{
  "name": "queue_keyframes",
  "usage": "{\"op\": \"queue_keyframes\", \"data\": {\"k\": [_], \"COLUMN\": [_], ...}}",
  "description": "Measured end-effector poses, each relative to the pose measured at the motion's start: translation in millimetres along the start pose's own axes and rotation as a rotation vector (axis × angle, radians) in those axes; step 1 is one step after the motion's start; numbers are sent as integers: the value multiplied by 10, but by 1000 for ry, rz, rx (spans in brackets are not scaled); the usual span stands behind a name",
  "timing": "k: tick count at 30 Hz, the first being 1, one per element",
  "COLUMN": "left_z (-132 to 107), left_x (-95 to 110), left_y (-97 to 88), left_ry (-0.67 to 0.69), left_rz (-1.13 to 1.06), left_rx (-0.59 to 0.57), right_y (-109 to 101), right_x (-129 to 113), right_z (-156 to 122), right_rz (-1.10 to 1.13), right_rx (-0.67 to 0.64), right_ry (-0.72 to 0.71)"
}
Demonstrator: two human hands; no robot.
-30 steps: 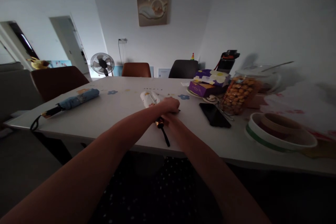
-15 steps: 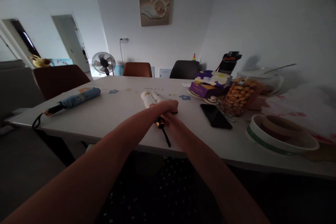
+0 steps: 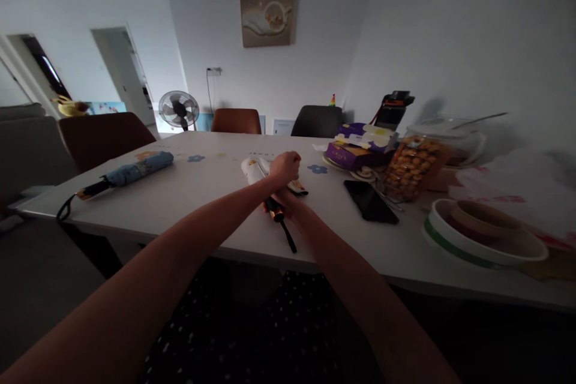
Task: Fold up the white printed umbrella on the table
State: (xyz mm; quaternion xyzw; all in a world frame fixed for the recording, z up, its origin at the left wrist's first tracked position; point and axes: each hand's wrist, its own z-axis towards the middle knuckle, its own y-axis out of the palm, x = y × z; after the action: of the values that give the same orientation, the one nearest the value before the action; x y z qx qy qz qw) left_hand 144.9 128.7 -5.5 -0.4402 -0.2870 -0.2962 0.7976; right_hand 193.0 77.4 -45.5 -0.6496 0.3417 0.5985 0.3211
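Observation:
A folded white umbrella [image 3: 252, 170] with a small print lies on the table in front of me, its black handle with a gold ring and wrist strap [image 3: 288, 236] toward me. My right hand [image 3: 279, 197] is closed around it near the handle, partly covered by my left wrist. Crossed over the right one, my left hand [image 3: 287, 168] is closed just above the umbrella's fabric; what its fingers hold is hidden. A loose printed flap [image 3: 297, 187] of the umbrella sticks out to the right of my hands.
A folded blue umbrella [image 3: 139, 169] lies at the left of the white table [image 3: 202, 192]. To the right are a black phone [image 3: 371, 201], a purple box [image 3: 348, 155], a jar of snacks [image 3: 414, 168], stacked bowls [image 3: 456, 246] and a plastic bag [image 3: 517, 186]. Chairs stand behind.
My left hand has risen and turned slightly to the left, uncovering the printed flap at the right. The right hand stays near the handle.

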Motion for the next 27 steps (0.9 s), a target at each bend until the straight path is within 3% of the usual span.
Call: {"op": "queue_keyframes", "data": {"k": [3,8,14,19,27], "left_z": [43,-75,-525,-871,-1191], "left_x": [33,-18,-450,-799,-862], "left_y": [-241,-709,-1008,-1033,-1020], "left_ry": [-7,-34,-151,-313,-370], "left_rz": [-191,-460,-581,-637,-484], "left_rx": [152,394,643,648,525], "right_y": [-18,-44,-95,-126,-107], "right_x": [-9,5,16,-27,-11], "right_z": [27,56,107,87,112], "right_rz": [123,120,166,155,-89], "right_rx": [-104,-123,-106,-58,244], "right_ry": [117,173,152,149,169]}}
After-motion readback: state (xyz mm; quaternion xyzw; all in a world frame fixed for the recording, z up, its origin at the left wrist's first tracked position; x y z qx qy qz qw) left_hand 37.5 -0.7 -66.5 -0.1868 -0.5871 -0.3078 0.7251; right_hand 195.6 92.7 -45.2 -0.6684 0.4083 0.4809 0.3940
